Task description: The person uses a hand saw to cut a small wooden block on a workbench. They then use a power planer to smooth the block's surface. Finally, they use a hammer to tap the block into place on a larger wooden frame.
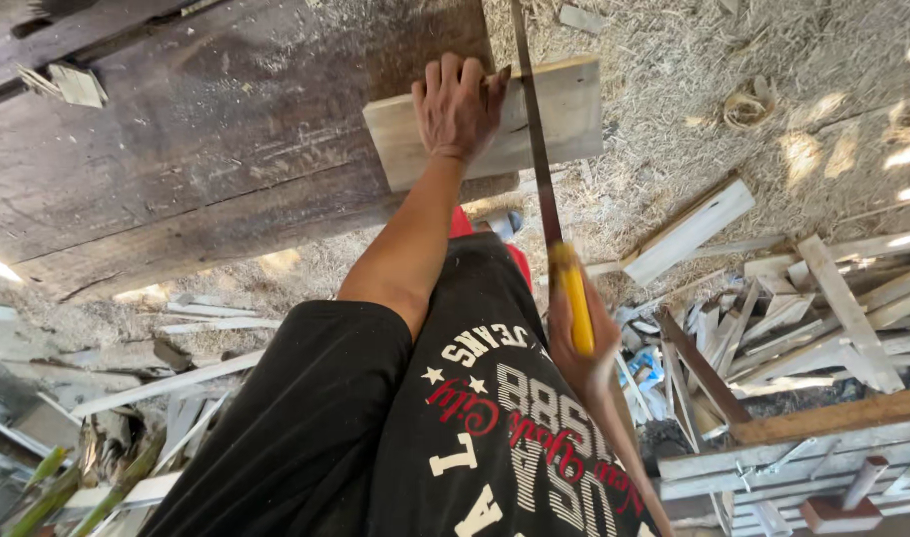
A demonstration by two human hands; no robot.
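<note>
No packages, labels, signs or screens show clearly. A blue-and-white crumpled scrap (pixel 646 370) lies right of centre, too blurred to identify.

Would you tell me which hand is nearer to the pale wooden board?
Left. The left hand presses flat on the board; the right hand grips the saw's yellow handle, apart from it.
</note>
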